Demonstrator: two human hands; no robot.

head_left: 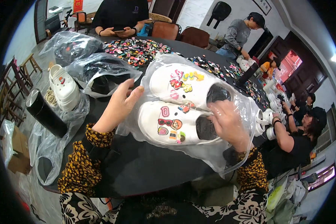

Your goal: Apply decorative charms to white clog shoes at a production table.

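Two white clogs (pixel 147 127) lie side by side on a clear plastic bag (pixel 209 162). Colourful shoe charms (pixel 171 125), sunglasses and a cartoon head among them, dot their toes. My right hand (pixel 227 121) is closed over the gap between the shoes, around a slim metallic-looking tool (pixel 201 108). The tool's kind is unclear; its tip reaches a red-and-blue charm (pixel 183 108) on the nearer clog. At the bag's left edge, my left hand (pixel 121 102) has its thumb and fingers apart, holding nothing.
Loose charms (pixel 138 50) are heaped on the dark table (pixel 138 168). To my left stand a black bottle (pixel 44 114), another white clog pair (pixel 65 89) and plastic bags (pixel 104 67). A person (pixel 119 16) sits opposite; other people (pixel 302 134) work along the right side, near more white clogs (pixel 263 117).
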